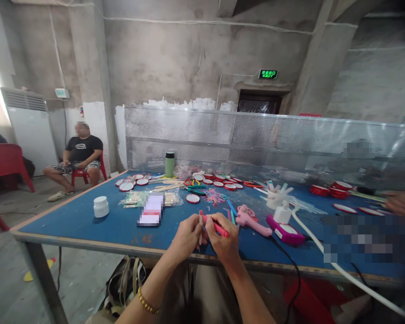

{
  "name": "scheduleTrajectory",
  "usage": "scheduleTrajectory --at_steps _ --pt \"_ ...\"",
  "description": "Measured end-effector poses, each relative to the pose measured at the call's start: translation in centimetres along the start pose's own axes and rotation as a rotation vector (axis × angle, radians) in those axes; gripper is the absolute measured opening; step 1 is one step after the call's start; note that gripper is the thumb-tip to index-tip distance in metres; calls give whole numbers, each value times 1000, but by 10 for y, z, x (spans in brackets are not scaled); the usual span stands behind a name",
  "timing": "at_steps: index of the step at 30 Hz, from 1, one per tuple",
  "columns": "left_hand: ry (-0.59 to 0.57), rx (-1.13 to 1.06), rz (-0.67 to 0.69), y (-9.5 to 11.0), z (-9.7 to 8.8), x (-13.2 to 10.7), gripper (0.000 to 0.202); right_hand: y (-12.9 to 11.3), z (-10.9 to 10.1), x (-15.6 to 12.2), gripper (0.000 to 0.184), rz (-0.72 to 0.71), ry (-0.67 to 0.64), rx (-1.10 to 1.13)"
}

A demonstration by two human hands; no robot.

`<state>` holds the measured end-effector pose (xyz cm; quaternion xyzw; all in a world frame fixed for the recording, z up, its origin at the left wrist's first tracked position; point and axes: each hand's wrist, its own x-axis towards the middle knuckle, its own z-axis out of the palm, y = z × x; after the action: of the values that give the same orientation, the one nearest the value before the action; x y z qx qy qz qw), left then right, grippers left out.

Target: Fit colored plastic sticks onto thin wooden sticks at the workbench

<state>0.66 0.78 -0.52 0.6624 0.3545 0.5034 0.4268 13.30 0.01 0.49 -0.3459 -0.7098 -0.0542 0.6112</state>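
Note:
Close to the table's front edge, my left hand (185, 235) is closed on a thin wooden stick (200, 233) that stands nearly upright. My right hand (224, 238) grips a pinkish-red pen-like tool (222, 229), which points left at the stick's upper end. A small red bit (200, 212) shows there; whether it belongs to the tool or the stick is unclear. Just right of my right hand lies a pink hot glue gun (251, 220). Beyond my hands are a small round red-rimmed disc (192, 199) and a scatter of pink and purple bits (215, 196).
Left of my hands lie a phone (151, 210), bagged sticks (175, 198) and a white jar (101, 207). A purple box (285, 231), white hose (337, 265) and cup of strips (276, 198) stand right. Another person's hand (400, 203) is far right; a seated person (83, 153) is left.

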Motion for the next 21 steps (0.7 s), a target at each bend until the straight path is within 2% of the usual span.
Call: scheduleTrajectory --at_steps 10,21 --pt "-10 -24 -13 -3 1 0 25 -2 -2 1 20 8 41 -37" --pt "3 -3 3 -1 0 0 25 -1 -1 0 20 -8 -6 -10"
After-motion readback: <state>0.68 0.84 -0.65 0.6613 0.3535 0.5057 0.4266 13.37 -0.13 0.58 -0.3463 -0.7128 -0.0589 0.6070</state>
